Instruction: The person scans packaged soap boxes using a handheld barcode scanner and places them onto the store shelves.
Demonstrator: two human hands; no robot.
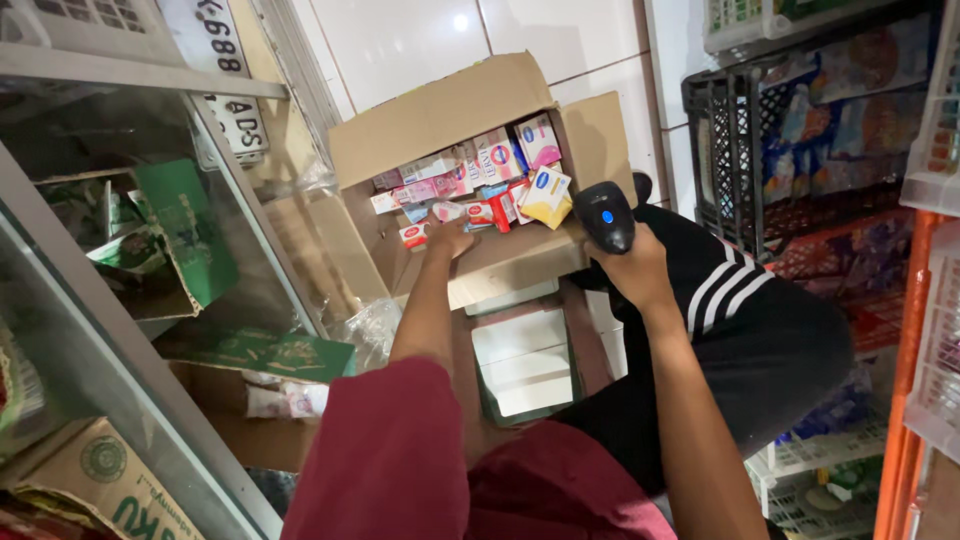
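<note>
We see the left hand (450,238) fingers curled on small packs (470,212) | right hand (632,268) grips black scanner (604,215) tight | cardboard box (440,115) full, many packs left

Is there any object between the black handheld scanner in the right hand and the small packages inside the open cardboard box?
Nothing visible blocks it. The right hand holds the black handheld scanner at the open brown cardboard box, with its small packages just beyond. The left hand reaches among them, off to the scanner's side.
</note>
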